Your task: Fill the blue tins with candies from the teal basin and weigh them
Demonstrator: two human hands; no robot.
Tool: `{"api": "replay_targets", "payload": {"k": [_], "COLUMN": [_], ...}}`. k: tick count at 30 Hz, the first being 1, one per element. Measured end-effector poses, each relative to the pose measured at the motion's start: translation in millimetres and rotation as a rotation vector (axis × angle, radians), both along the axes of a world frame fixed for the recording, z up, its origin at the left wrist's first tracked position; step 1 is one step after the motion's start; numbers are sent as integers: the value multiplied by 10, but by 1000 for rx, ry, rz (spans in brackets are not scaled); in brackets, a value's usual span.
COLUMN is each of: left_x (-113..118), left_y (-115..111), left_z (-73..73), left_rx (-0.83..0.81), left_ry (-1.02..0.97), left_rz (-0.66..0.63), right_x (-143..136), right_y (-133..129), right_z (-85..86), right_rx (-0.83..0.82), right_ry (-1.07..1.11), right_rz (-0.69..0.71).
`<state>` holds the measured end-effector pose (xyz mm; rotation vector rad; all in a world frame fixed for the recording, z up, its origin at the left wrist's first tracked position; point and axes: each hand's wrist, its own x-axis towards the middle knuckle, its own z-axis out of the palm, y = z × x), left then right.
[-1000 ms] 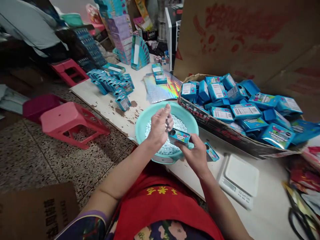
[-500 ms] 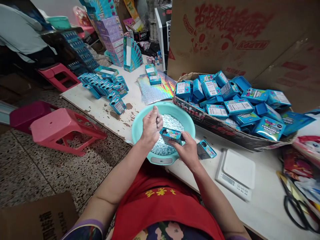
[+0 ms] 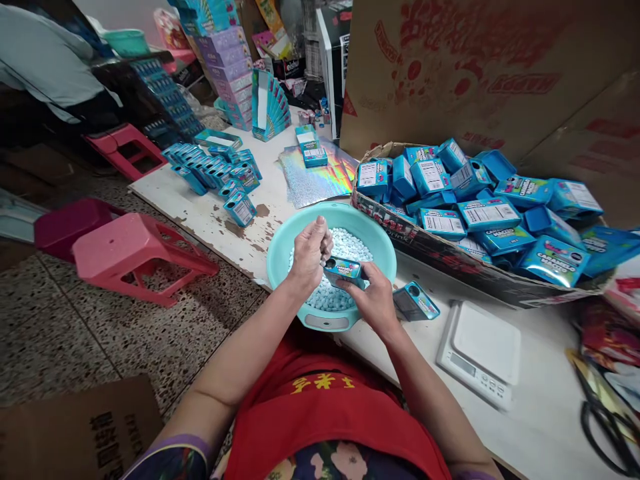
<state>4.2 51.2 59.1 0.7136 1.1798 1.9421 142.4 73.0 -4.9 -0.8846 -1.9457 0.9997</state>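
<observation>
My left hand (image 3: 311,250) is closed in a loose fist, thumb up, over a turquoise basin (image 3: 281,247). Small white and pale blue candies (image 3: 333,297) cover the basin's bottom, and a few pale ones show at the lower edge of this fist. Just right of it, my right hand (image 3: 373,300) grips a blue candy tin (image 3: 346,268) between thumb and fingers. The tin has a round hole at its left end, right by my left hand. A second blue tin (image 3: 417,301) with a round hole stands on the table, right of the basin.
A carton (image 3: 480,283) heaped with blue tins lies behind right. A white scale (image 3: 483,353) and black-handled scissors (image 3: 607,427) are on the right. Rows of tins (image 3: 213,167) stand at the left, near pink stools (image 3: 130,257). Another person (image 3: 47,60) is at far left.
My left fist has come slightly lower toward the tin's hole, and pale candies now show at its lower edge. The right hand keeps the tin. The whole view has shifted slightly.
</observation>
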Motion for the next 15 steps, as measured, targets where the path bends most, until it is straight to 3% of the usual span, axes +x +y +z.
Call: {"api": "replay_targets", "payload": {"k": [11,13,15], "left_x": [-128,-203,-283], "left_y": [54,41,-18], "left_z": [30,-36,-155], "left_rx": [-92,-119,-217], "left_ry": [-39,30,251], "left_rz": [4,86,109], "right_x": [-28,46,149], "right_y": [43,77,124], "right_z": [-46,-48,-56], "right_rx": [-68,-113,-163], "right_ry": [32,73,152], "right_rz": [8,1,-83]}}
